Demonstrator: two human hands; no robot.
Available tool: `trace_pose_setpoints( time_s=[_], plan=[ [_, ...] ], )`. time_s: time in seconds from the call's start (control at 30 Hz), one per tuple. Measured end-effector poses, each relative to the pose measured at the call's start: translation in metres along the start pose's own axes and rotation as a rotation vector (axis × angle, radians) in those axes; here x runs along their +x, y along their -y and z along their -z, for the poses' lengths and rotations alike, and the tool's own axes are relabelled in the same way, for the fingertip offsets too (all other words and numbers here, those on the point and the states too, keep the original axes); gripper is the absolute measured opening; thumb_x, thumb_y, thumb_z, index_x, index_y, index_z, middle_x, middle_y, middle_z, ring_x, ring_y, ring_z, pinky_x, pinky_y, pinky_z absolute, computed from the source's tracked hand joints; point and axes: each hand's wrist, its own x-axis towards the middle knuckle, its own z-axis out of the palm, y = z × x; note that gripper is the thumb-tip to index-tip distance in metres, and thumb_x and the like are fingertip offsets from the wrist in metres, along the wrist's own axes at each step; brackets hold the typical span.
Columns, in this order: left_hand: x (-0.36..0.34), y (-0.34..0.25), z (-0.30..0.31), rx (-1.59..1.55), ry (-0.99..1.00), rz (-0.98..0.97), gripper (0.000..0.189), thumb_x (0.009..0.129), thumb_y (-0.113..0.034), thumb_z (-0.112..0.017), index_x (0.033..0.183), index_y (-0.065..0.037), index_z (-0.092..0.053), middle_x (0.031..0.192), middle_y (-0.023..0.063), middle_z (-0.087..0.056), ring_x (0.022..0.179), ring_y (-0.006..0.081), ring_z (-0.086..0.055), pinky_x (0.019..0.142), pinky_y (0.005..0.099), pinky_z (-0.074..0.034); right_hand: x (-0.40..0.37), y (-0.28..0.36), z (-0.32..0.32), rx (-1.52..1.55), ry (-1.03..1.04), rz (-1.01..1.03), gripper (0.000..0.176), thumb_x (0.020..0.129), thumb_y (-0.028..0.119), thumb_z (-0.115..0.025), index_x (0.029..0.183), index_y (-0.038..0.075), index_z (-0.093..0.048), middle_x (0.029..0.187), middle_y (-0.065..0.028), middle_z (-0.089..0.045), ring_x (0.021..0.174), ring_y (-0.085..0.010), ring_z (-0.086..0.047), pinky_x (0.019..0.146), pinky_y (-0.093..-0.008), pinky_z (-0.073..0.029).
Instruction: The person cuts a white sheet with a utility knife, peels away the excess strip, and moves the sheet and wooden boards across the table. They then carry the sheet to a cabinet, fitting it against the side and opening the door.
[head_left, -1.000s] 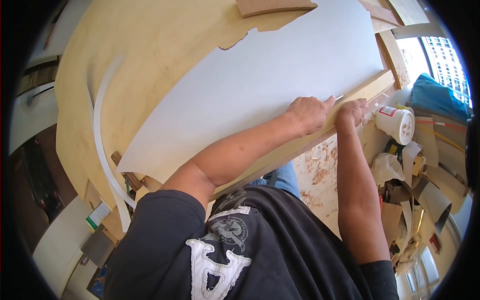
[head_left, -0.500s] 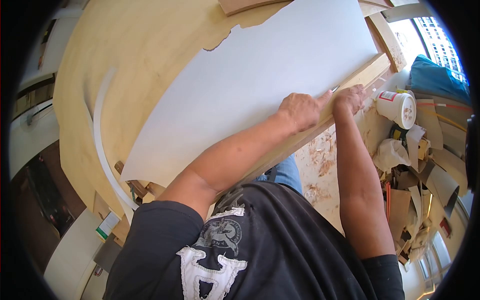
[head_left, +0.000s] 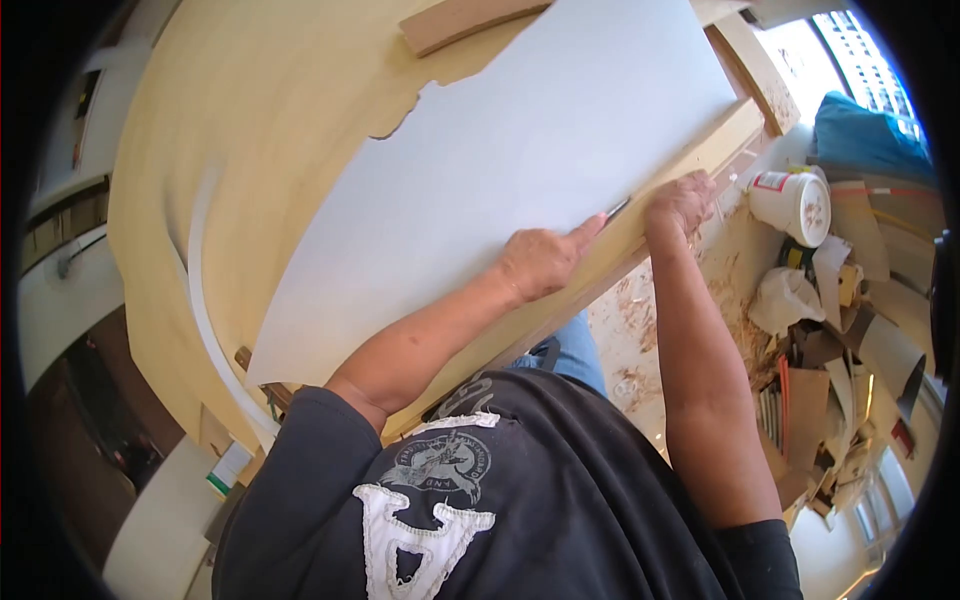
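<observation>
head view: left hand (head_left: 540,262) lies flat on white sheet (head_left: 500,170), right hand (head_left: 680,203) grips blade (head_left: 618,208).

This is a woodworking workshop. A large pale plywood board (head_left: 270,130) fills the far left, with a wide white laminate sheet (head_left: 520,150) lying on it. Curled wood shavings (head_left: 640,300) litter the dusty floor (head_left: 735,265) on the right, beside a heap of board and veneer offcuts (head_left: 830,400) and a stained white plastic tub (head_left: 790,205).
</observation>
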Motion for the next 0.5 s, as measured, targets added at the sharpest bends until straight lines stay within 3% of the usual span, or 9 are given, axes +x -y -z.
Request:
trace_pose_setpoints(
  time_s=[0.07,0.2,0.27,0.33,0.5],
  plan=[
    [0.002,-0.002,0.011,-0.043,-0.011,-0.027,0.049,0.1,-0.029,-0.046,0.147,-0.019,-0.042,0.078,0.0179,-0.069,0.071,0.037,-0.068,0.068,0.0464,-0.055,0.001,-0.012,-0.022,0.202,-0.015,-0.124,0.057,0.102,0.05,-0.031,0.142,0.012,-0.045,0.144,-0.0256,-0.04,0.125,-0.0423,-0.05,0.103,-0.0469,-0.046],
    [0.001,-0.004,0.003,-0.074,-0.019,0.018,0.047,0.099,-0.029,-0.047,0.145,-0.02,-0.045,0.075,0.0179,-0.068,0.07,0.0374,-0.067,0.069,0.0471,-0.055,0.002,-0.016,-0.029,0.242,-0.052,-0.175,0.062,0.101,0.055,-0.027,0.147,0.014,-0.04,0.145,-0.0254,-0.039,0.122,-0.0455,-0.053,0.104,-0.0491,-0.045],
    [-0.001,-0.004,0.004,-0.035,-0.02,0.023,0.047,0.099,-0.028,-0.047,0.146,-0.022,-0.044,0.075,0.0183,-0.068,0.07,0.038,-0.067,0.069,0.0473,-0.055,-0.027,0.027,0.048,0.416,0.02,-0.342,0.061,0.102,0.054,-0.027,0.146,0.015,-0.041,0.146,-0.0256,-0.038,0.123,-0.0458,-0.052,0.104,-0.0493,-0.044],
    [-0.004,-0.005,0.006,-0.065,-0.012,0.038,0.047,0.099,-0.028,-0.047,0.146,-0.023,-0.044,0.077,0.0186,-0.068,0.071,0.038,-0.067,0.07,0.0475,-0.054,-0.032,0.037,0.072,0.425,0.077,-0.387,0.061,0.102,0.053,-0.026,0.147,0.016,-0.04,0.147,-0.0259,-0.037,0.124,-0.0459,-0.051,0.104,-0.0499,-0.044],
    [-0.042,0.012,-0.005,-0.037,-0.006,0.047,0.047,0.1,-0.027,-0.047,0.146,-0.023,-0.043,0.082,0.0186,-0.069,0.075,0.0379,-0.068,0.071,0.0472,-0.055,-0.022,0.022,0.043,0.417,0.086,-0.293,0.058,0.102,0.053,-0.027,0.141,0.014,-0.046,0.148,-0.0262,-0.035,0.124,-0.0456,-0.051,0.103,-0.0508,-0.045]
  ],
)
